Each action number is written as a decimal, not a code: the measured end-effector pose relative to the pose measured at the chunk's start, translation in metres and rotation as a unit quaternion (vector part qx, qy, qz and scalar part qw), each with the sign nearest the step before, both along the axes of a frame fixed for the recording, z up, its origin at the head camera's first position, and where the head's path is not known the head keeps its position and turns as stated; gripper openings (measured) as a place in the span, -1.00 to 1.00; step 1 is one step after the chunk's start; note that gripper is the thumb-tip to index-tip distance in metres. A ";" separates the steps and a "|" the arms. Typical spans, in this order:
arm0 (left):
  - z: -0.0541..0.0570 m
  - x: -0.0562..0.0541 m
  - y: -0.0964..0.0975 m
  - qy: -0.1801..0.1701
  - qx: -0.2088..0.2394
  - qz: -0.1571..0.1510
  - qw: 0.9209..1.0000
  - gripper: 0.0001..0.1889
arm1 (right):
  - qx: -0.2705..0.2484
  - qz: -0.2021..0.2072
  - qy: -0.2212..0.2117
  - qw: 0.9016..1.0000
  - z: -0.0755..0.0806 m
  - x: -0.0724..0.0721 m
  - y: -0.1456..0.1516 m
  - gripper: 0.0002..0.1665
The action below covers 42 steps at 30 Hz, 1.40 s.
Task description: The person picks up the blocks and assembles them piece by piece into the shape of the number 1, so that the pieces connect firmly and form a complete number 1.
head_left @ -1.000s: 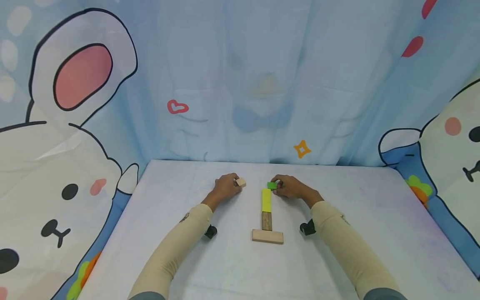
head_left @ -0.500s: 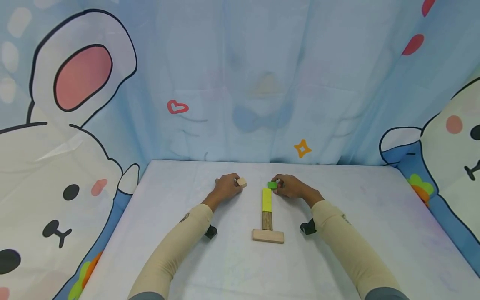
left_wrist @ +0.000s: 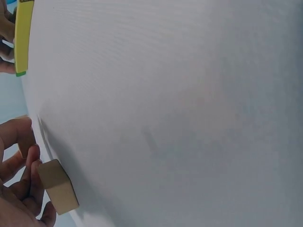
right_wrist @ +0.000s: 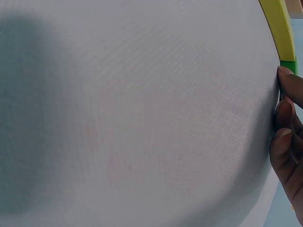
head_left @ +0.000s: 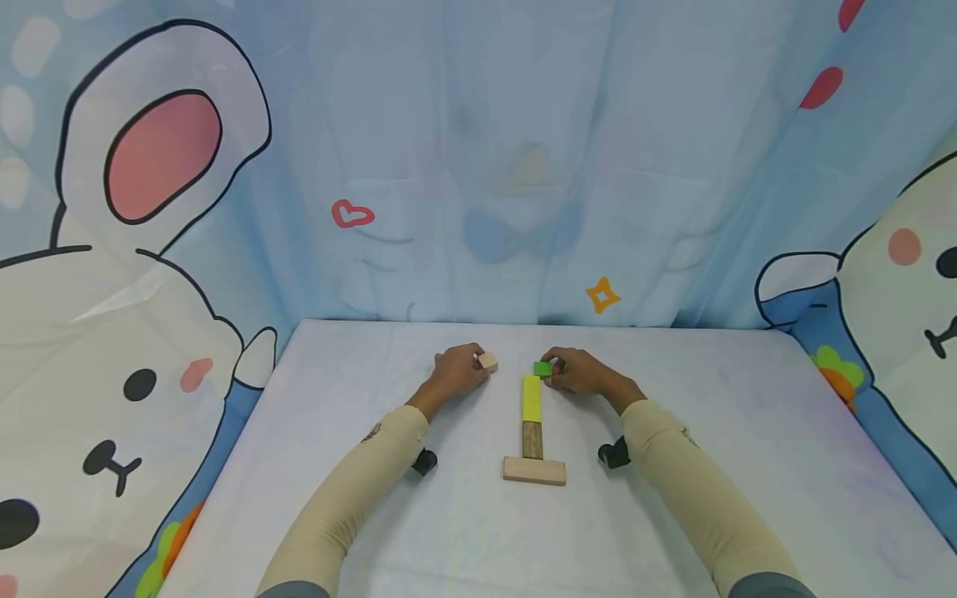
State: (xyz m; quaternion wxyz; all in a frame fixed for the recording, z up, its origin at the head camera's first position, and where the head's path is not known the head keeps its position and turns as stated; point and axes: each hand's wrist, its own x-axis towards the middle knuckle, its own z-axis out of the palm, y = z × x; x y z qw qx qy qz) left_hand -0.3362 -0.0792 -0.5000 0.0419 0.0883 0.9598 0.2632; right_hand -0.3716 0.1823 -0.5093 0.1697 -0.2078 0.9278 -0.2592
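Note:
In the head view my left hand (head_left: 458,370) holds a pale wooden block (head_left: 488,361) at its fingertips, left of the row. The left wrist view shows this block (left_wrist: 58,186) beside the fingers, and a second tan piece (left_wrist: 26,144) partly hidden between thumb and finger. My right hand (head_left: 581,371) pinches a small green block (head_left: 542,369) at the far end of a yellow block (head_left: 532,399). Something reddish shows between the right fingers, mostly hidden. Nearer me, a brown wood-grained block (head_left: 532,440) follows the yellow one, ending at a plain wooden block (head_left: 534,471) laid crosswise.
A white cloth (head_left: 463,531) covers the table, whose far edge lies just beyond both hands. Behind it hangs a blue curtain (head_left: 419,124) with cartoon prints. Black wrist cameras sit under both sleeves, close to the cloth.
My left hand has shifted slightly to the right with its wooden block, closer to the row. The right hand stays in place on the green block.

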 end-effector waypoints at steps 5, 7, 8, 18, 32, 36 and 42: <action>0.001 -0.001 0.006 0.004 0.000 -0.004 1.000 -0.69 | 0.001 0.000 -0.002 1.000 0.000 0.001 -0.001 -0.55; 0.001 -0.002 0.009 0.004 -0.005 -0.005 1.000 -0.68 | 0.002 0.001 -0.004 1.000 0.001 0.001 -0.002 -0.54; 0.002 -0.002 0.010 0.005 -0.006 -0.005 1.000 -0.69 | 0.001 0.003 -0.005 1.000 0.001 0.002 -0.002 -0.54; 0.003 -0.005 0.019 0.005 -0.003 -0.016 1.000 -0.68 | -0.001 0.011 0.009 1.000 0.003 0.000 -0.001 -0.52; -0.002 -0.005 0.029 -0.008 0.012 -0.025 1.000 -0.67 | -0.009 0.023 0.020 0.999 0.001 0.000 0.000 -0.55; -0.002 -0.005 0.031 -0.014 0.011 -0.034 0.999 -0.67 | -0.010 0.023 0.017 1.000 0.000 0.000 0.001 -0.56; 0.000 -0.004 0.035 -0.014 0.005 -0.045 0.999 -0.67 | -0.011 0.019 0.019 1.000 0.001 0.001 0.001 -0.57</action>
